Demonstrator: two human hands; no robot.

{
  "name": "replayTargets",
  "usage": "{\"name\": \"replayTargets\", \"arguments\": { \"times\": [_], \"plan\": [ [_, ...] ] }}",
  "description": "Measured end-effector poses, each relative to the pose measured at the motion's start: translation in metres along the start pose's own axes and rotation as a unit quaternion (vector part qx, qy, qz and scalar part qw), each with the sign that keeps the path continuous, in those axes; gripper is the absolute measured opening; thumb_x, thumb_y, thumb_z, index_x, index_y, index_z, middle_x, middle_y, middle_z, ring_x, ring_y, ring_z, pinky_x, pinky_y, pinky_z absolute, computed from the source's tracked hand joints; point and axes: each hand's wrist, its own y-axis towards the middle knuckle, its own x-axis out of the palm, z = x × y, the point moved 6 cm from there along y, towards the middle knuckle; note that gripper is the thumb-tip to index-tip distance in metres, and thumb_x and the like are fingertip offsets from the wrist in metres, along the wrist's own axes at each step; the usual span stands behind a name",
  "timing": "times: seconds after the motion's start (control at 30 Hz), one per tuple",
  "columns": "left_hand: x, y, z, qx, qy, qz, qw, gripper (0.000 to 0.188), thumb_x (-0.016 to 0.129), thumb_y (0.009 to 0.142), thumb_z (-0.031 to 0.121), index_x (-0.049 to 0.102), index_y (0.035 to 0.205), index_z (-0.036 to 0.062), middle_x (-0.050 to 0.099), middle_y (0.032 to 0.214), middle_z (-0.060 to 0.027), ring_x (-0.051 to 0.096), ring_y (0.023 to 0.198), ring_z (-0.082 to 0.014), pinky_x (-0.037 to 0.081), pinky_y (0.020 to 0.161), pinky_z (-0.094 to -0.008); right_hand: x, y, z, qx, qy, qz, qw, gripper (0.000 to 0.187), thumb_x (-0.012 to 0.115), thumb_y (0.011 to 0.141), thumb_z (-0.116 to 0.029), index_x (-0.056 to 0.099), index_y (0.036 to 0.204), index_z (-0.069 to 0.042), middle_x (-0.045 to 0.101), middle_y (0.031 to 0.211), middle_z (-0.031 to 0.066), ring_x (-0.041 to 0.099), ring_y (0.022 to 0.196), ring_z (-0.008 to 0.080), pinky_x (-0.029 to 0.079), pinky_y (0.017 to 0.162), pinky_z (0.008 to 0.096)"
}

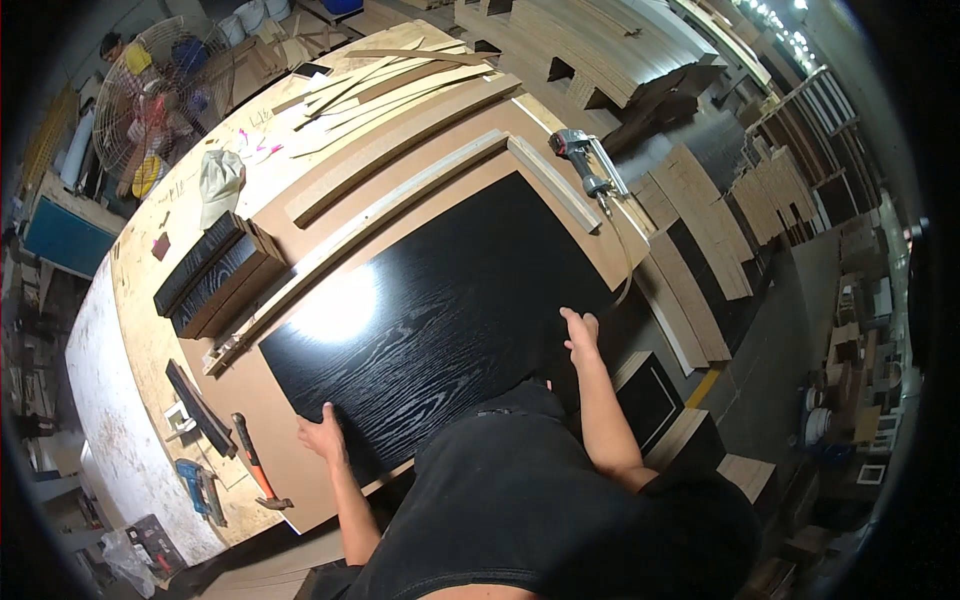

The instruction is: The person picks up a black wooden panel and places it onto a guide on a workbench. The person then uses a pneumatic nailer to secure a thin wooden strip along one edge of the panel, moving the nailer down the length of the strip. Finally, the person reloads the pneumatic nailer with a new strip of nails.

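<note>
A large black wood-grain panel (pixel 450 290) lies flat on the workbench, its surface catching a bright glare at the upper left. At its left short edge, near the close corner, my left hand (pixel 322 436) grips the panel with the thumb on top. My right hand (pixel 581 336) holds the right edge in the same way, part of its fingers hidden from sight. Pale wooden strips, a long one (pixel 370 215) and a short one (pixel 553 185), lie along the panel's far side and far right end.
A hammer (pixel 256 462) and a blue power tool (pixel 200 490) lie left of the panel. Beyond them sits a stack of dark boards (pixel 222 280) with a cap (pixel 220 188). A pneumatic nailer (pixel 583 162) with a hose rests at the far right. Boards (pixel 690 225) are piled beyond the bench.
</note>
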Motion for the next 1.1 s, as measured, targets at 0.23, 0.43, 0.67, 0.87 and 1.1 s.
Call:
{"name": "replayTargets", "arguments": {
  "times": [0.23, 0.43, 0.67, 0.87, 1.1],
  "plan": [
    [0.003, -0.014, 0.018, -0.010, -0.060, -0.028, 0.998, 0.088, 0.073, 0.080, 0.045, 0.039, 0.145, -0.0038, 0.043, 0.139, -0.0315, 0.040, 0.131, -0.0444, 0.031, 0.112, -0.0481, 0.006, 0.021, -0.028, 0.000, 0.062, -0.059, 0.996, 0.056, 0.073, 0.079, -0.039, 0.051, 0.117, -0.005, 0.047, 0.105, 0.0106, 0.044, 0.086, 0.0205, 0.046, 0.072, 0.0380],
    [0.005, -0.010, 0.033, -0.015, -0.125, -0.049, 0.991, 0.090, 0.075, 0.078, 0.046, 0.039, 0.145, -0.0030, 0.043, 0.142, -0.0305, 0.040, 0.134, -0.0428, 0.032, 0.113, -0.0471, 0.004, 0.034, -0.049, 0.025, 0.089, -0.097, 0.991, 0.082, 0.073, 0.079, -0.046, 0.041, 0.142, -0.003, 0.038, 0.141, 0.0251, 0.048, 0.116, 0.0384, 0.049, 0.092, 0.0475],
    [0.013, -0.003, 0.049, -0.018, -0.142, -0.054, 0.988, 0.091, 0.074, 0.078, 0.048, 0.040, 0.146, -0.0024, 0.043, 0.143, -0.0296, 0.041, 0.134, -0.0418, 0.032, 0.113, -0.0467, 0.003, 0.051, -0.056, 0.031, 0.130, -0.145, 0.980, 0.093, 0.073, 0.079, -0.048, 0.031, 0.150, -0.005, 0.027, 0.150, 0.0321, 0.051, 0.116, 0.0408, 0.051, 0.093, 0.0434],
    [0.015, 0.003, 0.053, -0.028, -0.228, -0.065, 0.971, 0.087, 0.073, 0.080, 0.045, 0.040, 0.146, -0.0014, 0.040, 0.147, -0.0282, 0.040, 0.136, -0.0403, 0.031, 0.113, -0.0459, -0.003, 0.062, -0.051, 0.024, 0.157, -0.169, 0.973, 0.082, 0.073, 0.080, -0.047, 0.039, 0.142, -0.005, 0.047, 0.127, 0.0234, 0.060, 0.102, 0.0353, 0.053, 0.088, 0.0435],
    [0.008, -0.006, 0.050, -0.025, -0.232, -0.054, 0.971, 0.088, 0.073, 0.082, 0.044, 0.037, 0.146, -0.0041, 0.038, 0.148, -0.0272, 0.035, 0.139, -0.0389, 0.028, 0.116, -0.0442, -0.018, 0.095, -0.082, -0.108, -0.102, -0.135, 0.980, 0.049, 0.074, 0.083, -0.032, 0.060, 0.116, 0.001, 0.066, 0.090, 0.0086, 0.067, 0.087, 0.0260, 0.053, 0.083, 0.0368]
  ]
}}
